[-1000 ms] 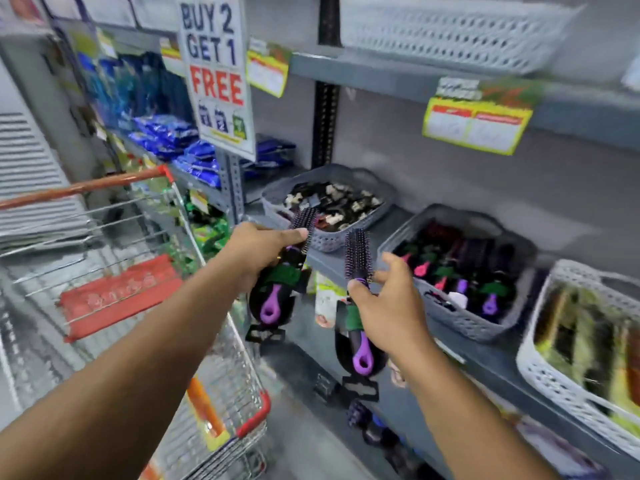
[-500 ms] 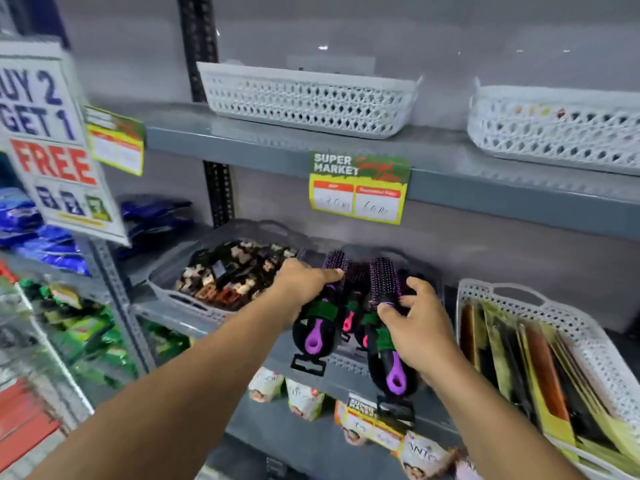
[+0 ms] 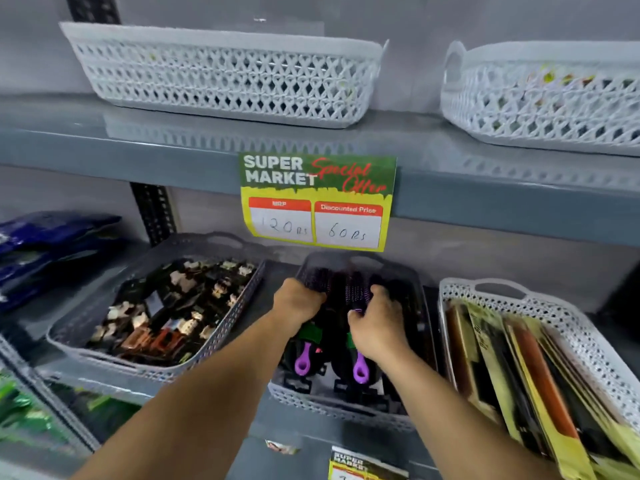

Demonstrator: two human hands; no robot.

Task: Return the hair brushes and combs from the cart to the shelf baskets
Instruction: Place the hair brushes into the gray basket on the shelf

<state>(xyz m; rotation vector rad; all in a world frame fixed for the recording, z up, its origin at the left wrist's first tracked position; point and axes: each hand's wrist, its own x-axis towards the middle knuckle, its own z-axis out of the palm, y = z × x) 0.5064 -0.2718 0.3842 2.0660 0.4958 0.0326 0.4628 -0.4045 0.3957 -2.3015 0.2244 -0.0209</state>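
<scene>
My left hand (image 3: 298, 301) grips a round hair brush (image 3: 303, 362) with a purple handle and black packaging. My right hand (image 3: 375, 322) grips a second, matching brush (image 3: 359, 370). Both brushes are down inside the grey middle basket (image 3: 332, 405) on the lower shelf, bristle heads pointing to the back, on top of other brushes of the same kind. A white basket (image 3: 568, 327) to the right holds packaged combs (image 3: 540, 368) standing on edge. The cart is out of view.
A grey basket (image 3: 194, 358) of hair clips sits left of the brush basket. Two white lattice baskets (image 3: 225, 74) (image 3: 540, 98) stand on the upper shelf. A price sign (image 3: 317, 202) hangs from that shelf's edge just above my hands. Blue packets (image 3: 45, 244) lie far left.
The view swung from the cart to the shelf. Both hands carried the brushes forward and lowered them into the grey middle basket.
</scene>
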